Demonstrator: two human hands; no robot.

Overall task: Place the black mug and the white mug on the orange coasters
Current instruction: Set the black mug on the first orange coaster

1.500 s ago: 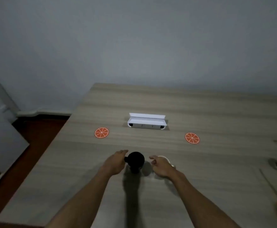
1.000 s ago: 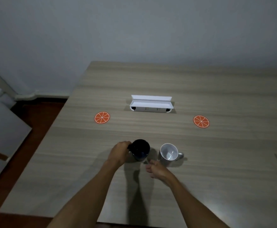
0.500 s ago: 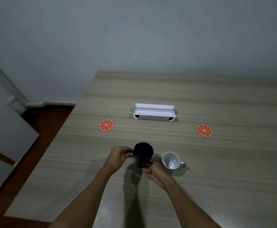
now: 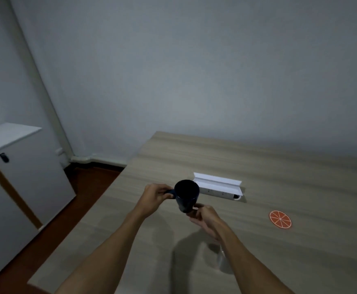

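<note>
My left hand [image 4: 155,197] pinches the handle of the black mug [image 4: 186,195] and holds it in the air above the wooden table [image 4: 300,251], roughly upright with its mouth facing me. My right hand [image 4: 205,217] touches the mug's base from below with its fingertips. The white mug [image 4: 215,259] stands on the table near me, mostly hidden behind my right forearm. One orange coaster [image 4: 280,219] lies flat on the table to the right, with nothing on it. The other coaster is not in sight.
A white open-lidded box [image 4: 217,186] sits on the table just behind the black mug. The table's left edge runs diagonally under my left arm, with dark red floor beyond. A white cabinet [image 4: 14,187] stands at the left.
The black mug has come up off the table in my left hand, and my right hand has moved under its base. The view has swung left, so the white mug now lies behind my right forearm.
</note>
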